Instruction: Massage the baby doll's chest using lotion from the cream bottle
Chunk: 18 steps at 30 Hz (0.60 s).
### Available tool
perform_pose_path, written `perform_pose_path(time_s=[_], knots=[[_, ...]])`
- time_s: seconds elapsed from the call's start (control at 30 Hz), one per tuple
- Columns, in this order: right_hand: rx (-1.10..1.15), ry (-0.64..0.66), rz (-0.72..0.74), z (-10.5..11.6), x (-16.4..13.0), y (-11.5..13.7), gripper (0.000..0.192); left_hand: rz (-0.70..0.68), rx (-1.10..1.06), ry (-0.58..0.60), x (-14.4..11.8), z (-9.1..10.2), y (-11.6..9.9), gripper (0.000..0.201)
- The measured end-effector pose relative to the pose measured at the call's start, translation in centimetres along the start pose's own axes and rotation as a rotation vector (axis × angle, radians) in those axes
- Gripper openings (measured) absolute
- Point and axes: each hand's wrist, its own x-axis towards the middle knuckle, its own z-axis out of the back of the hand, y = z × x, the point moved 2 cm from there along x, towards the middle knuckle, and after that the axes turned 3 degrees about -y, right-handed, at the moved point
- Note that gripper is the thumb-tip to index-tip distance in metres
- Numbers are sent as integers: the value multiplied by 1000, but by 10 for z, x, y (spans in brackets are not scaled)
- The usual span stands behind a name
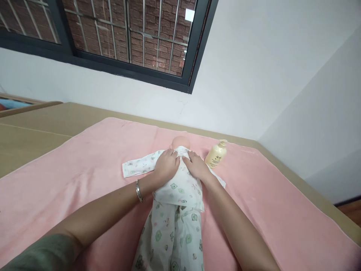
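Observation:
A baby doll (181, 142) lies on its back on a pink blanket, its bald head pointing away from me. It wears a white long-sleeved baby shirt (177, 188) with small green animal prints. White pants (169, 233) in a matching print cover its legs. Near the collar, my left hand (167, 165) closes on the left side of the shirt, with the thumb toward the middle. My right hand (196, 165) grips the opposite side, its thumb also pointing inward. One sleeve stretches flat to the left; the right sleeve is partly hidden behind my right wrist.
A pale yellow pump bottle (217, 155) stands on the blanket (98, 158), just right of the doll. The blanket covers much of a tan surface (84, 113) against a white wall. A dark-framed window (135, 69) with metal bars is above.

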Motion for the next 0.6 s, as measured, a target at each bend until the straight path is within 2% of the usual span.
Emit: perform_pose_path(time_s=[0.1, 0.17, 0.3, 0.4, 0.5, 0.6], knots=[[32, -4, -32, -2, 9, -13, 64, 14, -16, -1, -2, 2, -4, 36], [-26, -30, -16, -4, 8, -10, 60, 54, -44, 29, 1, 4, -3, 35], [-223, -69, 17, -8, -9, 15, 50, 109, -89, 108, 11, 7, 7, 37], [-308, -77, 42, -8, -20, 33, 45, 74, -89, 113, 15, 6, 10, 34], [-238, -70, 71, -5, -16, 30, 43, 53, -21, 94, 10, 3, 6, 35], [-69, -38, 52, -2, -2, 9, 48, -7, 58, 31, -1, 2, -5, 37]])
